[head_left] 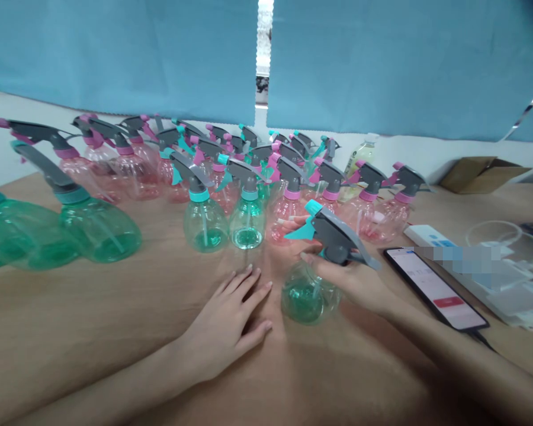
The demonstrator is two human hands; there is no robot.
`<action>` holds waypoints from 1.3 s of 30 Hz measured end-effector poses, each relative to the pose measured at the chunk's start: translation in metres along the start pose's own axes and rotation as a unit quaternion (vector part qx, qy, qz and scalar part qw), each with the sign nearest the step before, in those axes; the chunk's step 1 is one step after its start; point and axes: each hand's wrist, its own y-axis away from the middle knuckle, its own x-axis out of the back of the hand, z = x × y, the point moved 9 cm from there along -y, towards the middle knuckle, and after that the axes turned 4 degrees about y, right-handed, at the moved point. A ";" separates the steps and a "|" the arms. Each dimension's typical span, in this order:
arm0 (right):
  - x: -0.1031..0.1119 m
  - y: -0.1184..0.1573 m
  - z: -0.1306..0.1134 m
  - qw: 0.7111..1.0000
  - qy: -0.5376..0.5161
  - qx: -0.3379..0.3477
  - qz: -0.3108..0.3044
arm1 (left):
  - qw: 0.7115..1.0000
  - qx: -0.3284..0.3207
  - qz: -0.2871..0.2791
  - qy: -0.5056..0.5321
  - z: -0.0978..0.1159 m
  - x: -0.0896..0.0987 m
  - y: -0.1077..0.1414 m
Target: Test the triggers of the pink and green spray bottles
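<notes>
My right hand [337, 275] grips a green spray bottle [308, 299] round its neck, below the grey and turquoise trigger head. The bottle tilts slightly, and some liquid shows in its lower part. I cannot tell whether its base touches the table. Flat on the wooden table [160, 313], my left hand [237, 307] lies with its fingers spread and nothing in it, just left of that bottle. Beyond my hands stand a green spray bottle [205, 228] and another green spray bottle [247, 222], side by side, both with turquoise collars.
Several pink spray bottles [288, 207] crowd the back of the table. More green spray bottles [100, 231] stand at the left. To the right lie a phone [435, 290] with its screen lit, a white power strip [475, 275] with cables, and a cardboard box [479, 174] farther back.
</notes>
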 end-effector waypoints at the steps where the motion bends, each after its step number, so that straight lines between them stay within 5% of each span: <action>1: 0.000 0.001 0.001 1.000 0.005 -0.006 0.005 | 1.000 0.000 -0.004 -0.001 0.000 0.000 0.000; 16: 0.002 0.003 0.001 0.999 0.017 0.015 0.027 | 1.000 0.000 0.008 0.000 0.000 0.001 0.001; 25: -0.001 -0.001 -0.010 0.999 -0.034 0.034 -0.022 | 1.000 -0.004 0.014 0.007 -0.001 -0.001 0.001; 39: 0.014 0.001 -0.032 0.999 -0.014 0.021 0.028 | 1.000 -0.005 0.002 -0.013 0.000 -0.002 0.001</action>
